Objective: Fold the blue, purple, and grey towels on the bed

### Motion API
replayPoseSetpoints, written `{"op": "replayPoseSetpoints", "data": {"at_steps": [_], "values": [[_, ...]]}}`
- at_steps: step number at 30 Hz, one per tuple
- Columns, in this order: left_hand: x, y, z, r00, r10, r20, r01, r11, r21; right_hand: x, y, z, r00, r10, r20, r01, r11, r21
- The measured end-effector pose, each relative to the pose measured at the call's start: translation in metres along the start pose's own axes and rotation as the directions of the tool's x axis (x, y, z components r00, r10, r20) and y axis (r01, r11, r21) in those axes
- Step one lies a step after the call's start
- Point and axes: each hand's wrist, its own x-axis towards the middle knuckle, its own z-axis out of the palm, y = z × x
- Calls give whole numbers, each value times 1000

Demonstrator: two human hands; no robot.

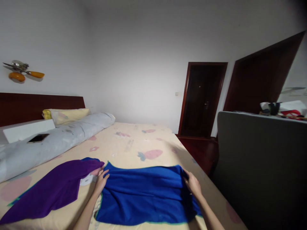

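While my left hand (101, 182) and right hand (193, 184) pinch opposite ends, blue cloth (144, 195) spans between them, long axis left-right.

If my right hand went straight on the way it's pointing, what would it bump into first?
Your right hand would probably first meet the blue cloth it's holding, then the bedsheet; depth is hard to judge.

Left forearm (85, 208) and right forearm (209, 209) are cut off by the bottom edge, the grey panel (261, 166) by the right, articles (291, 110) above it are too blurred to identify, and the blue cloth (146, 193) hides bedsheet (129, 143) beneath.
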Motion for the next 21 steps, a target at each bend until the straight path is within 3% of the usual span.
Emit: {"op": "replayPoseSetpoints", "data": {"at_steps": [5,13,17,21], "values": [[-10,-2,-4,974,-115,196,70,972,224,-1,11,17,987,131,96,-129,991,-18],[-3,9,4,945,-196,262,83,918,387,23,4,31,951,294,101,-292,956,-37],[4,11,2,946,-211,245,101,913,395,34,4,27,963,257,79,-260,965,32],[13,12,-7,975,-138,175,77,945,317,45,4,16,987,150,60,-158,976,150]]}}
